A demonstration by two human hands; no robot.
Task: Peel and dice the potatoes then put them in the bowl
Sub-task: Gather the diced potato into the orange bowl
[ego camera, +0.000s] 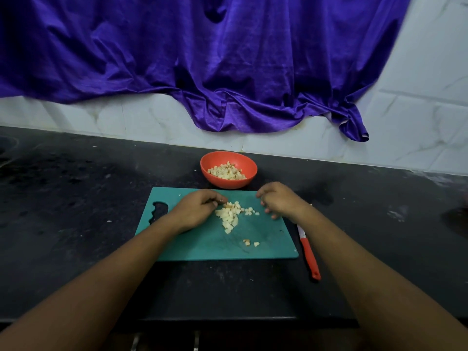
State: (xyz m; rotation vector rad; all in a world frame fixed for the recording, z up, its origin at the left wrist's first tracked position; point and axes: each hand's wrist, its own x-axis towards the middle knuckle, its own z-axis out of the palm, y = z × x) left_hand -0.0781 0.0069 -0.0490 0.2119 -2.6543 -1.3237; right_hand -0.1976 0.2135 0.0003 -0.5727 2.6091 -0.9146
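Both hands are down on the teal cutting board (pixel 202 245), a little apart, with the pile of diced potato (pixel 229 217) between them. The left hand (pixel 196 210) has its fingers curled, the tips touching the far end of the pile. I cannot tell from up here whether it has a cube pinched or only touches them. The right hand (pixel 279 201) sits at the board's right side, knuckles up and fingers loosely curled. I see nothing in it, though its palm is hidden from me.

Part of the knife (pixel 309 254) is lost too. It lies on the desk (pixel 76 203) just right of the board, its red handle plain. Most of the pale blade runs under the right forearm.

By my count there is one board, one knife and one orange bowl (pixel 229 184). The bowl stands just beyond the board's far edge and holds a heap of potato cubes (pixel 226 172). On the board I count one main pile, a small scatter just to its right, and two stray bits (pixel 251 243) near the board's near edge. The cubes themselves are too small to count.

Beyond the board a purple cloth (pixel 228 59) hangs over the white tiled wall (pixel 417 127).
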